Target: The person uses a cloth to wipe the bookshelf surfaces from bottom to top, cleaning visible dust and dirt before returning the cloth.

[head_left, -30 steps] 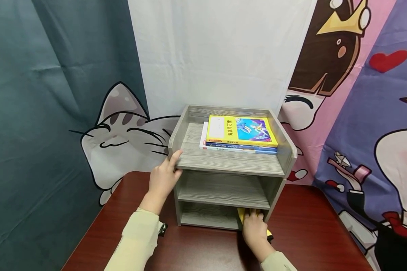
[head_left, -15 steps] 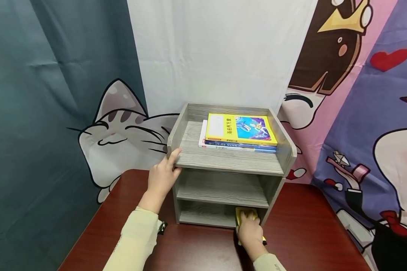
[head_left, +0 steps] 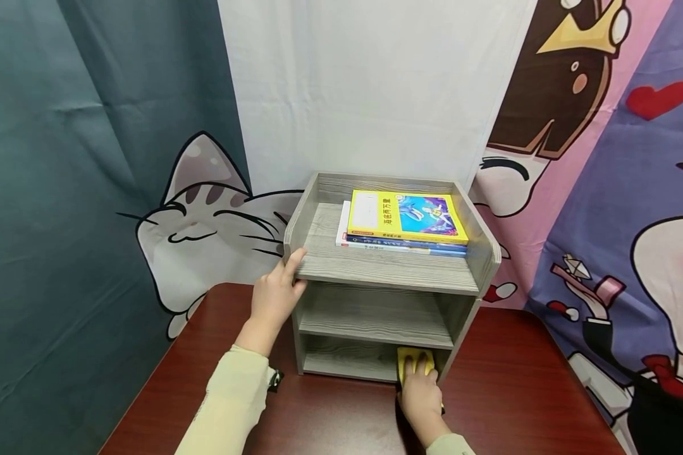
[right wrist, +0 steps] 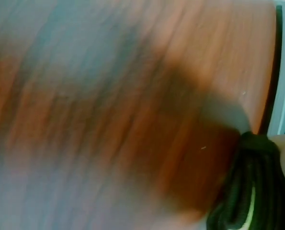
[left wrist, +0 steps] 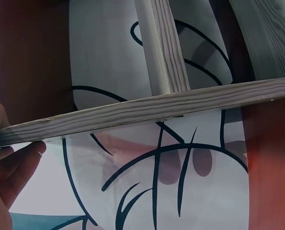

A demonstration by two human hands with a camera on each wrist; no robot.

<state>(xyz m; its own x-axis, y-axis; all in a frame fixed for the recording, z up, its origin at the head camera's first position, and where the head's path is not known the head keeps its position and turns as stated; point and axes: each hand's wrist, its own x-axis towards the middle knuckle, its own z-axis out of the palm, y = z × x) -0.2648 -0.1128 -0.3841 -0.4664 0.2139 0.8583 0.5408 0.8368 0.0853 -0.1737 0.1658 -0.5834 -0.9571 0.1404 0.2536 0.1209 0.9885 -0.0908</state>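
A table (head_left: pixel 518 379) is backed by teal cloth (head_left: pixel 28 221) at ten o'clock, white cloth (head_left: pixel 370 88) at twelve, purple cloth (head_left: pixel 603 189) at two.

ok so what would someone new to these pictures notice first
Probably the bright yellow book topping the stack in the top level of the grey shelf. Next, perhaps, the big cartoon cat on the backdrop at left. Then the left hand gripping the shelf's left edge, and the right hand on a yellow item at the lowest level's right end.

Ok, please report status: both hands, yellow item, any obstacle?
Left hand grips shelf at left side. Right hand on yellow item, bottom level, right end. Right wall close; books on top, clear.
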